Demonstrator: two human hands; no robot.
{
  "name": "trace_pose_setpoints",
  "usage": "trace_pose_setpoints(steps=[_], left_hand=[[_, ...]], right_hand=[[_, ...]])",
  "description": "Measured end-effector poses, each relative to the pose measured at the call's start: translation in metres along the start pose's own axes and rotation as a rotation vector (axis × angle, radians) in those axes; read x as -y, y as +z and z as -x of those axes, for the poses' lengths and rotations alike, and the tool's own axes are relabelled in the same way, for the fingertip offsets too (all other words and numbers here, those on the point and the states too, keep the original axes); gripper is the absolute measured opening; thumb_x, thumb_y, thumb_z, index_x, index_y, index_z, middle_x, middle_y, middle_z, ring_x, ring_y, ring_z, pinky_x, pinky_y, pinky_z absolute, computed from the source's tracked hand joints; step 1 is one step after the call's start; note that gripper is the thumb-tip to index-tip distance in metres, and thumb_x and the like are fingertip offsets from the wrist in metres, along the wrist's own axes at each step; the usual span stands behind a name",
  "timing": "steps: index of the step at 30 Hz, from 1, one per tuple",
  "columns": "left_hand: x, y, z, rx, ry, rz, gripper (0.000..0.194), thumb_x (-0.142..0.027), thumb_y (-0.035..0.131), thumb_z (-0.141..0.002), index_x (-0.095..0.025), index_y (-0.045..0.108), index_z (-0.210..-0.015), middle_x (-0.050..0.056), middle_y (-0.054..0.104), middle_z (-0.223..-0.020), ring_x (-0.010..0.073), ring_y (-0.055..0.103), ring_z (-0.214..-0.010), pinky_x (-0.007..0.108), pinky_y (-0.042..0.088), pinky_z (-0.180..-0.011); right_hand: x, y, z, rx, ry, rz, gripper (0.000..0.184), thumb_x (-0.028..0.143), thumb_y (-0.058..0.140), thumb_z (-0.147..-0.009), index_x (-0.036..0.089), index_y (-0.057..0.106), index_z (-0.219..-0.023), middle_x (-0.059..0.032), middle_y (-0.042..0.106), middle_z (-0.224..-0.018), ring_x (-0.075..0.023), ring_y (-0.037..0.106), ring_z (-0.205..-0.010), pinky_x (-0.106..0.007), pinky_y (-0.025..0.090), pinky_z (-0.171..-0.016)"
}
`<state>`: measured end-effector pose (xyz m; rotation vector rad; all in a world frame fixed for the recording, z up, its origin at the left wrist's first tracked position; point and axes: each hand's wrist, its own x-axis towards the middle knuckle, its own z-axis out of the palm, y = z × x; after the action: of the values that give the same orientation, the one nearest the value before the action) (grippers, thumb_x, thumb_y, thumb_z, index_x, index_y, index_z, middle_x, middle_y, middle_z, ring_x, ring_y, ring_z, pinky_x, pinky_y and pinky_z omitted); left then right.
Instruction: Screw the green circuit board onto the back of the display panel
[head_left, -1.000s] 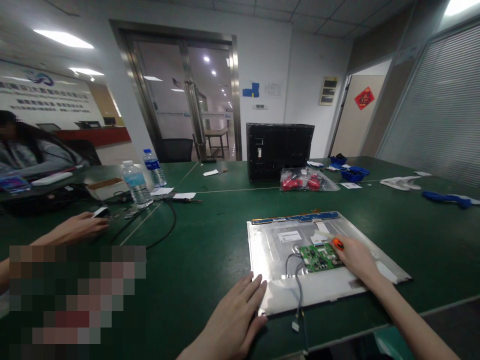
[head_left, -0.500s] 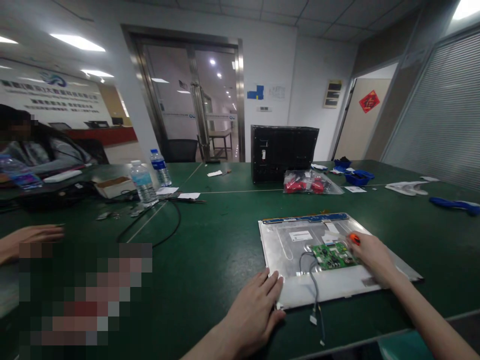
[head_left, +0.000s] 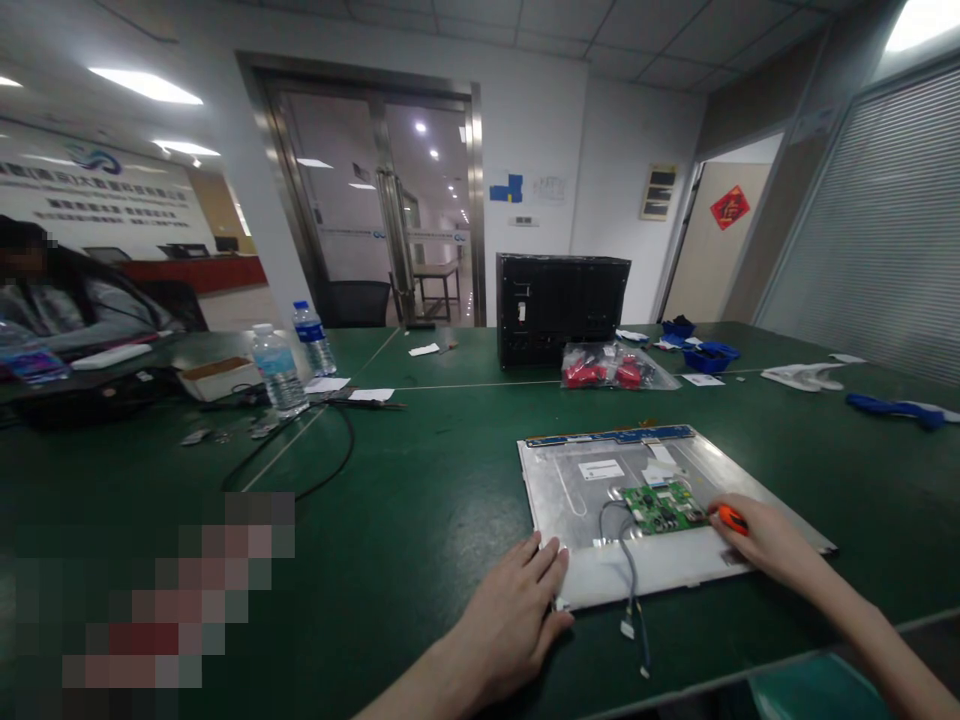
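The right hand (head_left: 772,540), right of centre in the lower half of the frame, is curled round an orange-handled tool (head_left: 732,519), its grip narrow. The fingertips and the front of the tool are at the right end of the green circuit board (head_left: 664,508); the tip is too small to make out, so contact with the board cannot be told. From this hand the circuit board lies directly to the left, its long axis running roughly left to right, and the right hand is much the nearer of the two.

The left hand (head_left: 506,600), at lower centre, is open and holds nothing, its fingers lightly spread onto the near left corner of the metal panel (head_left: 652,570) and its thumb just beside that corner.

The metal panel lies flat on the green worktop (head_left: 420,470) in the lower right, longer from left to right, with a blue strip (head_left: 611,437) along its far edge. Grey cables (head_left: 630,570) run from the circuit board's left side over the panel's near edge.

Farther out, a clear bag with red pieces (head_left: 622,370) rests in front of a black case (head_left: 562,305); two bottles (head_left: 279,375) stand left of centre.
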<state>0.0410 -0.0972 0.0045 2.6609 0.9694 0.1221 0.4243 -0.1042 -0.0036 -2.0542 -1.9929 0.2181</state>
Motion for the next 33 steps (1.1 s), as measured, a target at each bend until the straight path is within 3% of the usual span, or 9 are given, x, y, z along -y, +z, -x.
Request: trace_pose_setpoints(steps=[3, 10, 17, 20, 27, 30, 33], left_hand=[[0.0, 0.0, 0.001, 0.017, -0.011, 0.01, 0.058, -0.037, 0.048, -0.097, -0.012, 0.041, -0.148, 0.015, 0.041, -0.154, 0.0351, 0.035, -0.142, 0.049, 0.032, -0.116], [-0.002, 0.001, 0.0, -0.012, 0.009, 0.025, 0.055, -0.038, 0.05, -0.096, -0.016, 0.043, -0.146, 0.013, 0.043, -0.153, 0.0328, 0.036, -0.143, 0.046, 0.032, -0.116], [0.001, 0.011, -0.01, -0.018, 0.027, 0.029, 0.06, -0.047, 0.047, -0.099, -0.011, 0.043, -0.147, 0.015, 0.043, -0.152, 0.0329, 0.033, -0.144, 0.043, 0.03, -0.117], [0.001, 0.021, -0.025, -0.049, 0.067, -0.001, 0.065, -0.053, 0.045, -0.098, -0.008, 0.043, -0.146, 0.018, 0.042, -0.152, 0.0338, 0.034, -0.143, 0.042, 0.03, -0.117], [-0.021, 0.028, -0.062, -0.091, 0.103, -0.051, 0.065, -0.052, 0.045, -0.099, -0.005, 0.044, -0.144, 0.02, 0.046, -0.149, 0.0337, 0.037, -0.142, 0.043, 0.03, -0.116], [-0.031, 0.028, -0.07, -0.104, 0.117, -0.063, 0.065, -0.051, 0.047, -0.099, -0.003, 0.046, -0.143, 0.021, 0.047, -0.148, 0.0337, 0.038, -0.141, 0.04, 0.03, -0.116], [-0.035, 0.03, -0.077, -0.115, 0.137, -0.082, 0.065, -0.051, 0.049, -0.098, -0.002, 0.047, -0.141, 0.02, 0.048, -0.148, 0.0342, 0.04, -0.139, 0.04, 0.03, -0.116]], right_hand=[[0.0, 0.0, 0.001, 0.023, -0.028, 0.045, 0.027, 0.029, 0.043, -0.084, 0.019, 0.069, -0.087, -0.0112, 0.074, -0.093, -0.027, 0.068, -0.086, -0.033, 0.049, -0.077], [0.0, -0.009, -0.004, 0.045, 0.11, 0.065, 0.026, 0.023, 0.047, -0.086, 0.016, 0.07, -0.095, -0.012, 0.075, -0.096, -0.026, 0.07, -0.088, -0.03, 0.049, -0.079], [0.001, -0.012, -0.03, -0.053, 0.212, 0.223, 0.029, 0.018, 0.049, -0.088, 0.014, 0.071, -0.105, -0.0149, 0.074, -0.104, -0.0273, 0.07, -0.093, -0.03, 0.048, -0.075], [0.008, -0.013, -0.043, -0.073, 0.192, 0.241, 0.03, 0.022, 0.047, -0.09, 0.013, 0.07, -0.107, -0.0161, 0.073, -0.104, -0.0286, 0.069, -0.092, -0.031, 0.046, -0.072], [0.037, -0.006, -0.071, 0.012, 0.056, 0.26, 0.038, 0.041, 0.046, -0.095, 0.017, 0.068, -0.076, -0.0094, 0.072, -0.077, -0.0235, 0.067, -0.075, -0.027, 0.038, -0.063], [0.039, -0.001, -0.079, 0.044, 0.056, 0.283, 0.041, 0.044, 0.046, -0.095, 0.015, 0.069, -0.078, -0.0122, 0.072, -0.078, -0.0259, 0.068, -0.077, -0.028, 0.035, -0.06], [0.033, 0.001, -0.085, 0.062, 0.041, 0.301, 0.032, 0.037, 0.049, -0.094, 0.014, 0.07, -0.086, -0.0131, 0.074, -0.088, -0.0265, 0.069, -0.085, -0.027, 0.036, -0.062]])
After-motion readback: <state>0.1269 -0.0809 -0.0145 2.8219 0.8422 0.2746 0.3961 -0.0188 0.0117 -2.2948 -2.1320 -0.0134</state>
